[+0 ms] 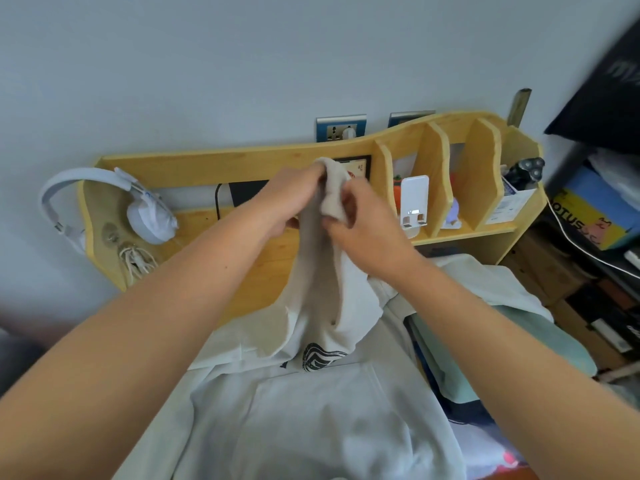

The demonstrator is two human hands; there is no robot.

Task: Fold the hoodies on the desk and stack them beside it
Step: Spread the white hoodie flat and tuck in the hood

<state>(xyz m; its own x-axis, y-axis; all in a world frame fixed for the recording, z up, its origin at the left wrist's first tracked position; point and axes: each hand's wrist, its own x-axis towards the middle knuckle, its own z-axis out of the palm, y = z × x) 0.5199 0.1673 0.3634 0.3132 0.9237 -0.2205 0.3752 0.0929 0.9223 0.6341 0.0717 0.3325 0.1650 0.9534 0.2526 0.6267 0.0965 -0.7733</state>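
Wooden desk (263, 268): left hand (294, 199), right hand (360, 226) gripping hoodie (311, 410) hood.

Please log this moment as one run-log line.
left hand: grip shut on hood | right hand: grip shut on hood | white printed cotton hoodie: hood lifted, body on desk, unfolded

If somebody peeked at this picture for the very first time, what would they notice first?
Right in the middle, the left hand and the right hand both pinch the hood of a white hoodie and lift it above the desk. Next they would see the white headphones hanging on the left end of the wooden shelf.
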